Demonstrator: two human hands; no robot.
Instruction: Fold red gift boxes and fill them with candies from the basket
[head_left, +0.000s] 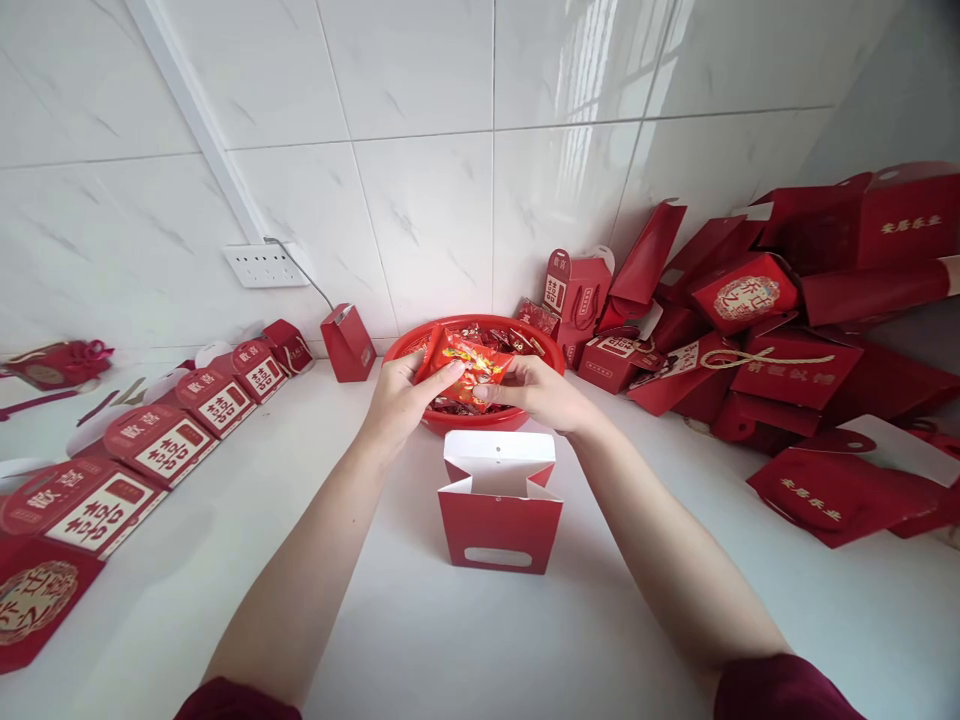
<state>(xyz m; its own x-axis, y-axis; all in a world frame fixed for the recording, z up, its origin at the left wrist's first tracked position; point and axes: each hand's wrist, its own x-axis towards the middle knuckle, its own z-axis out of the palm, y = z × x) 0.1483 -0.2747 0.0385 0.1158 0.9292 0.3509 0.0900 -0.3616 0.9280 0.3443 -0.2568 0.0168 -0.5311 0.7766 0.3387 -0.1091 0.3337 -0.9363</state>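
Between my two hands is a shiny red-and-orange snack packet point(474, 372), held above the near part of a red plastic basket point(553, 352). My left hand point(401, 392) grips the packet's left side, thumb across its front. On the right side, my right hand point(541, 392) pinches it between thumb and fingers. Several small wrapped sweets point(480, 332) lie in the basket, partly hidden by the packet and hands. Just below my hands a red gift box point(501, 525) stands upright on the table, its top flaps spread and its white inside showing.
A row of red boxes with white labels point(161, 450) runs along the left. Many red boxes point(795, 370) are heaped at the right. A small red box point(349, 343) stands by the wall, below a white socket strip point(266, 266). A red pouch point(60, 363) lies far left.
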